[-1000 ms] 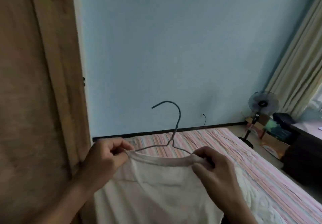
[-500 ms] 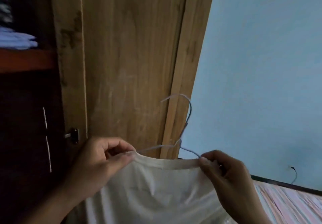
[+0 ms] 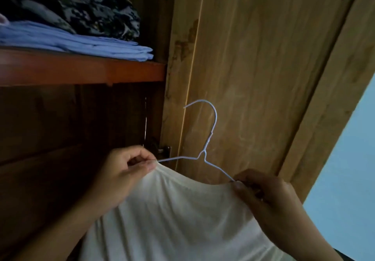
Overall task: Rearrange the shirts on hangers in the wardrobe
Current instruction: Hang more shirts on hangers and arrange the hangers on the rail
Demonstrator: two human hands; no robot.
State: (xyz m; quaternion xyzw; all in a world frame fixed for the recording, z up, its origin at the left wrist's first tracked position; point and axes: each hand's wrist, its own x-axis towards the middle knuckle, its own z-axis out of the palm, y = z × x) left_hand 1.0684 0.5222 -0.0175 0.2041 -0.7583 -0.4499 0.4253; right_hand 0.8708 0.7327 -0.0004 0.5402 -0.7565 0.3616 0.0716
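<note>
Wardrobe door (image 3: 253, 62), light wood, fills the upper centre & right, w/ a dark blotchy patch near its left edge at 12 o'clock. Pale blue wall (image 3: 349, 159) shows past it at 3 o'clock. Wardrobe interior (image 3: 50, 139) at 9 o'clock is dark; nothing inside can be made out.

White shirt (image 3: 172, 220) takes up the lower centre, at 6 o'clock, hanging down out of view, collar edge stretched betw. both hands. Reddish shelf (image 3: 81, 72) runs across 10 o'clock; on it a folded blue garment (image 3: 71, 41) w/ a dark patterned cloth (image 3: 81, 3) piled on top, toward 11 o'clock.

Left hand (image 3: 123, 175), at 8 o'clock, grip closed: thumb & fingers pinch the shirt's collar edge together w/ the hanger's left arm. Right hand (image 3: 269, 198), at 4 o'clock, grip likewise closed, pinching fabric & the hanger's right arm.

White wire hanger (image 3: 205, 155) sits at centre, shoulders inside the shirt's neck, hook upright & free in front of the door, tip pointing to 9 o'clock. Small metal door latch (image 3: 165, 150) just right of the left hand's knuckles.
</note>
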